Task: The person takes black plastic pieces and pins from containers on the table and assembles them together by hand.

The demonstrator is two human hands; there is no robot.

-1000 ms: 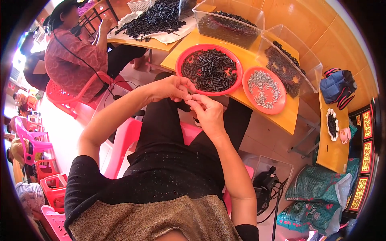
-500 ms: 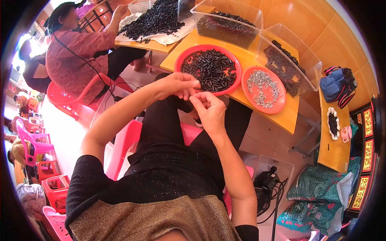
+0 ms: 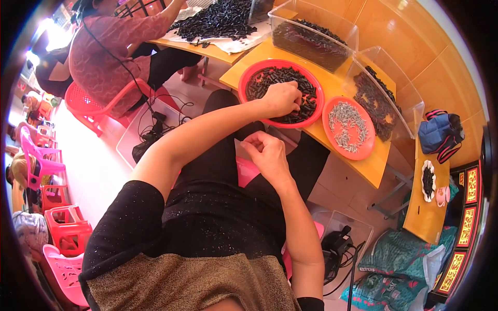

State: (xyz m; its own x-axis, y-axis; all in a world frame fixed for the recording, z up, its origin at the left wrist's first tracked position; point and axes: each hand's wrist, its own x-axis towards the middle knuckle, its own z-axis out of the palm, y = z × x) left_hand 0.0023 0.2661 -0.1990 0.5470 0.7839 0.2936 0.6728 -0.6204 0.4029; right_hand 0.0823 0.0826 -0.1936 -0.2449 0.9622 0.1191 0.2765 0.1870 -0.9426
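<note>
My left hand reaches over the near right part of a red round basin full of short black tubes. Its fingers are curled down at the tubes; what lies between the fingertips is hidden. Above my lap, my right hand is closed, thumb and fingers pinched together. Anything in that pinch is too small or covered to make out. Right of the basin lies an orange-red oval plate with many small silvery pieces spread on it.
Clear plastic bins of black pieces stand behind the basin on the yellow table. At the left, a person sits by a heap of black pieces. Cables trail beside my left leg. Green bags lie on the right floor.
My left hand has moved away from my right hand, forward and right onto the tubes in the basin. My right hand stays pinched over my lap, slightly lower. The view has shifted.
</note>
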